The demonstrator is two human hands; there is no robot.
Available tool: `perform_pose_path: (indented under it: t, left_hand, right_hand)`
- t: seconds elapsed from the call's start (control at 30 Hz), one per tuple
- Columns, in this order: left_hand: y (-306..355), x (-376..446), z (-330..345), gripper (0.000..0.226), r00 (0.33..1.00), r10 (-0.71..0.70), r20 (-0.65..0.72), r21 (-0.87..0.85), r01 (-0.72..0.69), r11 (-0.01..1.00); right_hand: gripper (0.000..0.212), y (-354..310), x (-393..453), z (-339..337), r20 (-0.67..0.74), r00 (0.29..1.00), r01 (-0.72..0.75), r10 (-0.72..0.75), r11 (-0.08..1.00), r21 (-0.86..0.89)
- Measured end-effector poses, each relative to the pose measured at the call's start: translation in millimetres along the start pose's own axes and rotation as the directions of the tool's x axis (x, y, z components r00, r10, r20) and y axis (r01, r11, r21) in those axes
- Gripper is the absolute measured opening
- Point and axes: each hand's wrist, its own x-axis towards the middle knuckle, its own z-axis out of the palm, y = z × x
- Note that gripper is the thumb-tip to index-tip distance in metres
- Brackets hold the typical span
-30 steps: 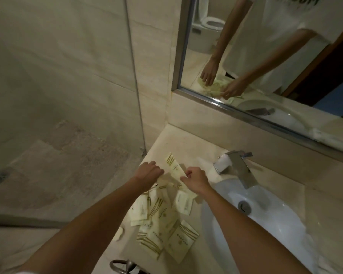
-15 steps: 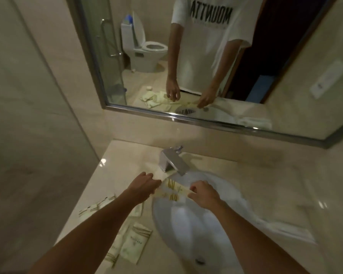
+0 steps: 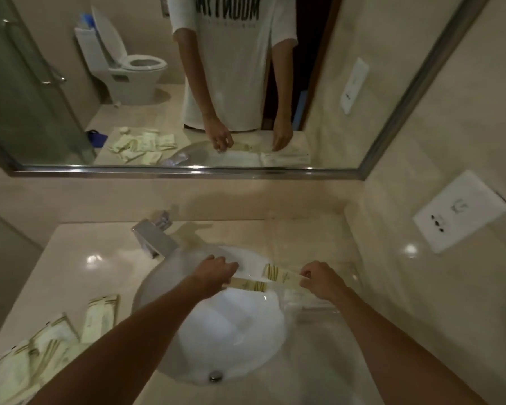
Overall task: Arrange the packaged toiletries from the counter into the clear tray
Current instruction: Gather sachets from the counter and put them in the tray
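Observation:
My left hand (image 3: pixel 216 271) grips a long cream packet with green stripes (image 3: pixel 250 285) above the white sink. My right hand (image 3: pixel 320 279) pinches a second striped packet (image 3: pixel 281 275) by its right end, over the left edge of the clear tray (image 3: pixel 330 308). The tray stands on the counter right of the sink and holds at least one pale packet. A pile of several more packets (image 3: pixel 50 346) lies on the counter at the lower left.
The white sink (image 3: pixel 231 331) fills the middle of the counter, with a chrome tap (image 3: pixel 155 238) behind it. A mirror (image 3: pixel 187 83) spans the back wall. A white wall socket plate (image 3: pixel 459 211) sits on the right wall. A glass shower partition stands at the left.
My view swung right from the packet pile to the sink. Both hands carried the packets rightward across the sink, and my right hand now reaches the clear tray.

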Motion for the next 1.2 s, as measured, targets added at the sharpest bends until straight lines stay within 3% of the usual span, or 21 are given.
perform_pose_path:
  t: [0.3,0.57,0.83,1.2]
  left_hand:
    - [17,32,2,0.020,0.999,0.006,-0.036,-0.054,-0.008,0.999]
    - [16,41,6,0.018,1.000,-0.027,-0.017,-0.131,0.024,0.991]
    - [22,45,4,0.013,0.999,-0.041,-0.002,-0.157,0.040,0.987]
    - [45,55,-5,0.004,0.999,-0.018,0.042,-0.189,0.025,0.982]
  right_hand:
    - [0.014,37,31,-5,-0.073,0.995,-0.075,0.063,0.982,-0.171]
    - [0.002,48,53,17,0.058,0.998,-0.032,0.038,0.994,-0.105]
    - [0.042,59,50,38,0.081,0.995,0.076,-0.065,0.987,-0.142]
    - [0.039,60,49,47,0.059,0.981,0.189,-0.183,0.973,-0.132]
